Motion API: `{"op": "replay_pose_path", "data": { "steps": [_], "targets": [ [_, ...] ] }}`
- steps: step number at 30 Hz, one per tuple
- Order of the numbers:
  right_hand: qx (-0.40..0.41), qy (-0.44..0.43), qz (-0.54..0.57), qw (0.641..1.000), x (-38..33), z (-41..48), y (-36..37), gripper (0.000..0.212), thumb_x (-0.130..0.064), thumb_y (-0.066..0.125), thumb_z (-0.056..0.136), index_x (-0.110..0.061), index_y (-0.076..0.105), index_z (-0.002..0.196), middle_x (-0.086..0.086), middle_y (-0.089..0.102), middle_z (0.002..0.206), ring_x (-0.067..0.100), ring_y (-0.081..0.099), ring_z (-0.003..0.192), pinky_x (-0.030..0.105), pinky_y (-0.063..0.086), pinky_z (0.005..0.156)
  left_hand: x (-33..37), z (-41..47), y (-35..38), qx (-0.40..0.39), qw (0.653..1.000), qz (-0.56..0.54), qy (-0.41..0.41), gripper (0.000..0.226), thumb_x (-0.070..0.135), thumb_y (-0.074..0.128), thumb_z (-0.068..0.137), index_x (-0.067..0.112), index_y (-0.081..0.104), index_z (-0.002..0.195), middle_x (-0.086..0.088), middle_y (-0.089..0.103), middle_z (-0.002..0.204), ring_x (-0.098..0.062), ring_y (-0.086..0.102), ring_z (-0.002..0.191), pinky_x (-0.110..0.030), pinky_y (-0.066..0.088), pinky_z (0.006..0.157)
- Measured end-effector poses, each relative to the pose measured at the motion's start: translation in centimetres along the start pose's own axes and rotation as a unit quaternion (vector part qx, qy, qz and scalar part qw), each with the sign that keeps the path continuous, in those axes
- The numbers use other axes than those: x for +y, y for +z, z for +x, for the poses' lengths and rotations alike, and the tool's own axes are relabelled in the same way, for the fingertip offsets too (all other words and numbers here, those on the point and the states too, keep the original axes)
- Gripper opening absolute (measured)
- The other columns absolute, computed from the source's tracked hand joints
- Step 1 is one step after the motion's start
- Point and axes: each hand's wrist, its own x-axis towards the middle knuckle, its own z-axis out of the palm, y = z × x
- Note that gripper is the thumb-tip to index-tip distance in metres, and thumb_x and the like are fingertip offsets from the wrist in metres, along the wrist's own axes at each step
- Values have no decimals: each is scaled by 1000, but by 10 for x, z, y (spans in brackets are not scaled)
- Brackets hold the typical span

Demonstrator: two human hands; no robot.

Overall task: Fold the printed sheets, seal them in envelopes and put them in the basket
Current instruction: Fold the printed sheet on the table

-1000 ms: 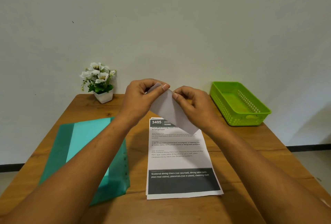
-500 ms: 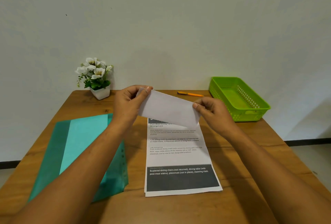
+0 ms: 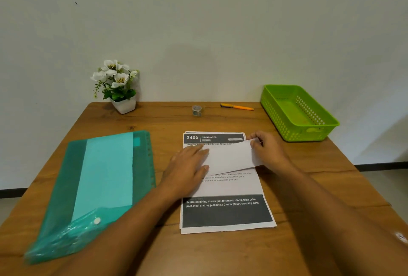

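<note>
The left hand (image 3: 189, 165) lies flat, fingers straight, on a white folded paper (image 3: 229, 156) — it rests across the stack of printed sheets (image 3: 227, 211) on the counter (image 3: 167, 121) — while the right hand (image 3: 268, 151) pinches its right end.

Under the left hand (image 3: 189, 165) and right hand (image 3: 267, 150), the folded sheet (image 3: 229, 156) and printed sheets (image 3: 227, 214) are matt paper on a smooth, grained wooden table (image 3: 331, 176), with a glossy translucent plastic folder (image 3: 66, 187) left of the left hand and a perforated plastic basket (image 3: 276, 110) beyond the right hand.
</note>
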Motion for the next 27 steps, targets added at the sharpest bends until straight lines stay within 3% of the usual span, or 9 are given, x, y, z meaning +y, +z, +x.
{"op": "replay_pose_path", "data": {
  "steps": [3,6,9,13,20,27],
  "targets": [
    [7,-47,-156,987,-7,-1,0,23,-14,58,98,-23,69,116,3,70,115,22,62,100,35,47,77,-3,2,9,-31,998,62,-12,56,44,36,107,27,28,160,5,24,168,-19,17,155,-46,12,126],
    [-1,-95,-283,954,-22,-10,10,32,-24,58,101,-14,61,131,10,61,129,31,57,116,39,45,92,-4,5,12,-31,996,85,-13,56,43,31,108,24,27,160,5,23,168,-21,16,155,-47,10,126],
    [-61,-156,-253,953,-40,-28,36,43,-29,52,104,-10,53,143,11,54,146,32,51,132,41,40,109,-5,6,16,-35,993,110,-13,59,44,26,108,20,23,162,3,20,170,-23,14,155,-49,10,126],
    [-130,-202,-256,936,-41,-46,75,52,-30,39,110,-8,36,157,12,35,165,29,29,153,40,21,126,-4,6,18,-57,990,129,-15,61,45,19,109,19,13,164,2,9,172,-23,3,158,-49,4,127],
    [-146,-140,-324,924,-5,-38,55,68,-50,18,110,-14,4,166,2,0,174,19,-4,160,43,0,130,-4,6,19,-63,988,143,-17,63,46,15,109,18,6,164,1,3,172,-20,-3,158,-48,1,128],
    [-134,-53,-368,919,15,-24,22,71,-53,13,108,-13,2,166,4,-3,174,21,-5,160,48,-1,129,-6,7,20,-68,987,145,-21,65,47,13,108,15,2,164,-2,0,172,-19,-5,158,-46,-2,128]
  ]
}}
